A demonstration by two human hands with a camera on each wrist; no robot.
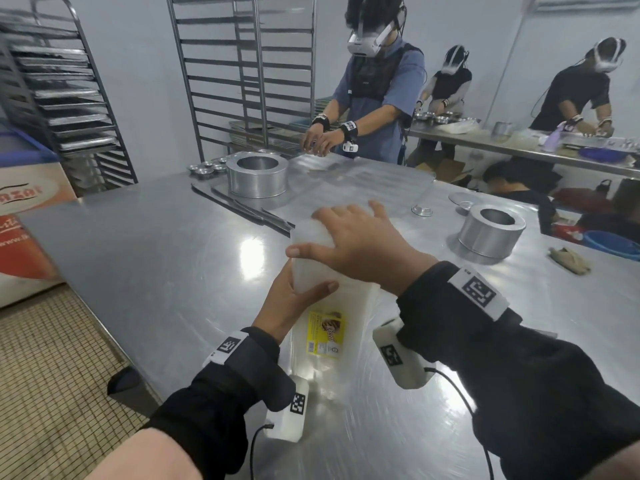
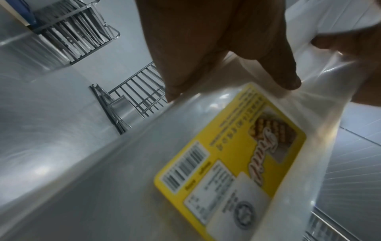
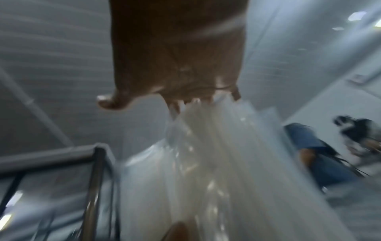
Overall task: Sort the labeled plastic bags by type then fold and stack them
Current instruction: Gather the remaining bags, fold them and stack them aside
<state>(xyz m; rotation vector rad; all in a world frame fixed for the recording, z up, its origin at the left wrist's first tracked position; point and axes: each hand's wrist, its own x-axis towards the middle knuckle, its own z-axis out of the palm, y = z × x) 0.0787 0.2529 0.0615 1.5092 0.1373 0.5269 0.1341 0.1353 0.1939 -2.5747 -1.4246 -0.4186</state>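
Head view: left hand [image 1: 287, 303] grips the near-left edge of a stack of clear plastic bags [image 1: 311, 271], thumb curled over the top, fingers underneath. Right hand [image 1: 356, 247] lies flat on the far part of the stack, fingers straight and spread, thumb out to the left; it presses rather than grasps. The stack lies lengthwise away from the person on the steel table [image 1: 156, 254]; its far end looks doubled over under the right palm, though the fold line is not clear. Yellow label [image 1: 325, 332] faces up on the near part, between the two wrists.

Left wrist view: thumb tip pinches the plastic just above the label [image 2: 230, 156]; barcode and printed text visible but blurred.

Right wrist view: heavy motion blur; right hand [image 3: 175, 57] over layered translucent bag edges [image 3: 216, 163]. Finger detail not resolvable here.

Surroundings, head view: two round metal rings on the table, one far centre [image 1: 257, 174], one right [image 1: 490, 233]. Long metal strips [image 1: 242, 209] lie left of the stack. Small tins [image 1: 207, 168] beside the far ring. A crumpled beige cloth [image 1: 569, 259] near the right edge. Tray racks [image 1: 69, 98] stand behind. A person in a headset [image 1: 377, 98] works at the far side of the table.
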